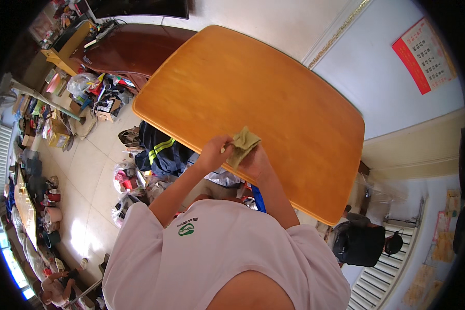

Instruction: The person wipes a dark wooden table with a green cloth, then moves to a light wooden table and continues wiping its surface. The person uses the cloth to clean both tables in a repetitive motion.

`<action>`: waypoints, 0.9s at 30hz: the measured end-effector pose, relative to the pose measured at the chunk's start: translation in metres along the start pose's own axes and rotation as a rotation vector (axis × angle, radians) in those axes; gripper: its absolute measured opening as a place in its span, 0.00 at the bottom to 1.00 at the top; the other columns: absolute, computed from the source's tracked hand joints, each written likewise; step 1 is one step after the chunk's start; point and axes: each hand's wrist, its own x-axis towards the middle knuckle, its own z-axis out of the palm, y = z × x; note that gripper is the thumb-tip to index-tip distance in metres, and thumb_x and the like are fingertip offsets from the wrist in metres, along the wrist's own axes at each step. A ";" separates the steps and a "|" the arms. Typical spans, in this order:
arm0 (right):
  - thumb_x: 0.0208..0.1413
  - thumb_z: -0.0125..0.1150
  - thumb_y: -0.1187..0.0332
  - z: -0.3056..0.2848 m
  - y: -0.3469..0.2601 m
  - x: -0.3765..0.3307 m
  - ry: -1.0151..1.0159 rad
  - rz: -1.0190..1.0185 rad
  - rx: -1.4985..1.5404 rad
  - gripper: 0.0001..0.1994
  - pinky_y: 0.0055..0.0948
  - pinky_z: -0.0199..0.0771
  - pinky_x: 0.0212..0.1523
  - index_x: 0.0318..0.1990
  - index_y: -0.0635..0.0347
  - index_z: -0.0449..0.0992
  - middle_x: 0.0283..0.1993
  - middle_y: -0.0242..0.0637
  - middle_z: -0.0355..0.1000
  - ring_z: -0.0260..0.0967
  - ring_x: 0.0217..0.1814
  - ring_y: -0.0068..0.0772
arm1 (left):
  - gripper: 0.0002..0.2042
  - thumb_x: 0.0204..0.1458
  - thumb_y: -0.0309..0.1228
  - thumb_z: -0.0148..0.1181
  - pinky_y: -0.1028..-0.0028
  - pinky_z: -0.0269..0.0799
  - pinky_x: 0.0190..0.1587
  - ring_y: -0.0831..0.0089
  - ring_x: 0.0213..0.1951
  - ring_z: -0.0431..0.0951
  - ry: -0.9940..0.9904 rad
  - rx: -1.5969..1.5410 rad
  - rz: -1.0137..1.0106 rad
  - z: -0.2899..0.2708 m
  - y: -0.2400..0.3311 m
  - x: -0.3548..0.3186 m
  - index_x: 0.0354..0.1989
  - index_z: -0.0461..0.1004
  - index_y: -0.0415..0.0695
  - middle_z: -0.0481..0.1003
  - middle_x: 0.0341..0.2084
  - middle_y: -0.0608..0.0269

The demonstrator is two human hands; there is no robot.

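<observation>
A folded olive-green cloth (245, 142) is held between my two hands above the near edge of the wooden table (263, 88). My left hand (214, 153) pinches the cloth's left side, fingers bent. Under its right side lies my right hand (254, 163), curled against the cloth, with part of its fingers hidden behind it. The orange-brown tabletop, with rounded corners, stretches away beyond both hands.
Beneath the table's near left edge are a dark bag with a yellow stripe (163, 150) and plastic bags (126, 178). A dark red cabinet (134, 49) adjoins the far left. At right sits a black bag (364, 243) by a white radiator (385, 274). Another person (57, 289) is far lower left.
</observation>
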 end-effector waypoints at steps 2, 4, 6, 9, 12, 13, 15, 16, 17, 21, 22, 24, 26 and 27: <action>0.64 0.41 0.40 0.007 -0.009 -0.007 0.164 0.084 -0.126 0.28 0.53 0.64 0.60 0.59 0.51 0.68 0.59 0.36 0.66 0.64 0.62 0.36 | 0.09 0.56 0.28 0.57 0.70 0.72 0.41 0.64 0.38 0.78 0.093 -0.061 -0.092 -0.001 0.002 0.006 0.43 0.74 0.39 0.77 0.32 0.56; 0.61 0.44 0.36 0.008 -0.010 -0.011 0.198 0.007 -0.238 0.32 0.61 0.60 0.60 0.62 0.50 0.63 0.61 0.35 0.63 0.57 0.67 0.34 | 0.09 0.57 0.29 0.56 0.72 0.72 0.39 0.68 0.36 0.78 0.166 -0.122 -0.132 0.003 0.002 0.013 0.43 0.73 0.38 0.77 0.32 0.56; 0.60 0.47 0.36 0.011 -0.007 -0.016 0.221 -0.068 -0.345 0.32 0.59 0.60 0.59 0.62 0.48 0.62 0.62 0.33 0.63 0.57 0.67 0.31 | 0.09 0.58 0.29 0.55 0.74 0.71 0.37 0.72 0.35 0.78 0.218 -0.163 -0.126 0.009 -0.001 0.019 0.43 0.73 0.38 0.77 0.31 0.57; 0.61 0.53 0.45 0.019 0.002 -0.025 0.198 -0.172 -0.480 0.25 0.45 0.67 0.58 0.59 0.49 0.66 0.59 0.30 0.65 0.64 0.60 0.29 | 0.10 0.59 0.29 0.54 0.74 0.71 0.38 0.75 0.34 0.77 0.200 -0.123 -0.139 0.012 0.015 0.022 0.44 0.72 0.37 0.78 0.32 0.59; 0.60 0.58 0.58 0.017 0.000 -0.025 0.173 -0.246 -0.609 0.20 0.34 0.72 0.53 0.57 0.55 0.67 0.55 0.31 0.69 0.69 0.54 0.27 | 0.12 0.59 0.32 0.55 0.73 0.71 0.36 0.73 0.32 0.77 0.122 -0.233 -0.181 0.014 0.025 0.025 0.46 0.73 0.38 0.77 0.30 0.58; 0.60 0.57 0.63 0.006 -0.001 -0.021 0.213 -0.259 -0.671 0.19 0.30 0.73 0.51 0.57 0.57 0.68 0.54 0.33 0.70 0.71 0.52 0.28 | 0.12 0.60 0.33 0.55 0.74 0.71 0.36 0.75 0.33 0.76 0.130 -0.362 -0.224 0.014 0.021 0.029 0.46 0.73 0.38 0.77 0.30 0.61; 0.59 0.56 0.69 -0.006 -0.007 -0.020 0.229 -0.248 -0.691 0.17 0.28 0.76 0.48 0.55 0.61 0.69 0.50 0.36 0.73 0.74 0.47 0.29 | 0.12 0.62 0.33 0.54 0.77 0.71 0.37 0.80 0.34 0.74 0.149 -0.617 -0.311 0.007 0.004 0.035 0.46 0.73 0.38 0.76 0.32 0.65; 0.57 0.55 0.71 -0.007 -0.016 -0.024 0.209 -0.224 -0.654 0.16 0.28 0.77 0.47 0.53 0.62 0.71 0.47 0.36 0.74 0.75 0.45 0.29 | 0.12 0.62 0.33 0.54 0.78 0.71 0.38 0.80 0.35 0.74 0.187 -0.647 -0.289 0.002 0.001 0.038 0.46 0.73 0.37 0.76 0.33 0.66; 0.57 0.55 0.71 -0.008 -0.023 -0.029 0.187 -0.191 -0.623 0.16 0.29 0.77 0.47 0.52 0.63 0.72 0.46 0.37 0.75 0.75 0.44 0.29 | 0.12 0.62 0.34 0.54 0.78 0.71 0.39 0.80 0.36 0.74 0.223 -0.676 -0.266 -0.003 -0.003 0.040 0.46 0.73 0.37 0.76 0.34 0.67; 0.58 0.55 0.68 -0.010 -0.046 -0.050 0.135 -0.042 -0.517 0.16 0.33 0.79 0.46 0.52 0.64 0.72 0.46 0.39 0.75 0.76 0.44 0.32 | 0.12 0.62 0.33 0.56 0.78 0.70 0.40 0.81 0.37 0.74 0.250 -0.599 -0.305 -0.016 -0.007 0.048 0.46 0.73 0.37 0.76 0.35 0.66; 0.58 0.55 0.66 -0.016 -0.049 -0.051 0.144 -0.017 -0.496 0.16 0.33 0.79 0.47 0.52 0.63 0.71 0.47 0.40 0.75 0.76 0.45 0.32 | 0.12 0.62 0.33 0.56 0.78 0.70 0.40 0.81 0.36 0.74 0.252 -0.572 -0.304 -0.017 -0.009 0.049 0.46 0.73 0.37 0.76 0.35 0.65; 0.59 0.56 0.64 -0.018 -0.052 -0.056 0.124 -0.012 -0.424 0.18 0.34 0.79 0.48 0.53 0.62 0.71 0.49 0.40 0.75 0.76 0.46 0.34 | 0.12 0.61 0.33 0.56 0.78 0.70 0.40 0.81 0.36 0.74 0.209 -0.433 -0.342 -0.018 -0.011 0.048 0.47 0.73 0.37 0.76 0.35 0.65; 0.59 0.56 0.62 -0.014 -0.055 -0.063 0.076 -0.049 -0.343 0.19 0.35 0.79 0.49 0.54 0.61 0.70 0.50 0.39 0.75 0.76 0.48 0.35 | 0.13 0.61 0.34 0.57 0.77 0.70 0.39 0.81 0.36 0.74 0.226 -0.259 -0.254 -0.014 -0.013 0.046 0.47 0.72 0.36 0.76 0.35 0.65; 0.59 0.56 0.61 -0.013 -0.056 -0.065 0.053 -0.066 -0.314 0.19 0.36 0.79 0.50 0.55 0.60 0.69 0.50 0.39 0.74 0.75 0.49 0.35 | 0.14 0.61 0.34 0.57 0.77 0.70 0.39 0.81 0.36 0.74 0.265 -0.154 -0.144 -0.009 -0.014 0.044 0.48 0.72 0.36 0.76 0.35 0.65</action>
